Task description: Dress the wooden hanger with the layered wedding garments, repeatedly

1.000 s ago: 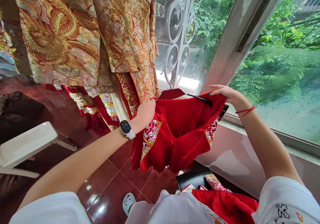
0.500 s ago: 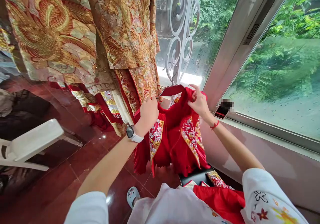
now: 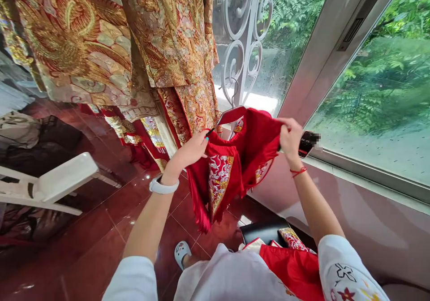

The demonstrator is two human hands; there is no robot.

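Observation:
A red garment (image 3: pixel 225 157) with silver and gold embroidery hangs on a hanger (image 3: pixel 231 113), whose metal hook points up by the scrolled ironwork. My left hand (image 3: pixel 192 149) is closed at the dark left end of the hanger, beside the garment's left edge. Out to the right, my right hand (image 3: pixel 290 139) grips the right side of the same garment in a fist and holds the cloth stretched sideways. Part of the hanger's right arm is hidden under red fabric.
Gold embroidered gowns (image 3: pixel 174 36) hang at the upper left. A white chair (image 3: pixel 67 178) stands on the left. Behind my right hand a phone (image 3: pixel 307 144) leans on the window sill (image 3: pixel 352 178). Below lies red cloth (image 3: pixel 289 265) near a black seat (image 3: pixel 265 231).
My right hand has moved right and closed on the garment's side, pulling it outward and lifting its right part. My left hand has turned and stays at the hanger's left end.

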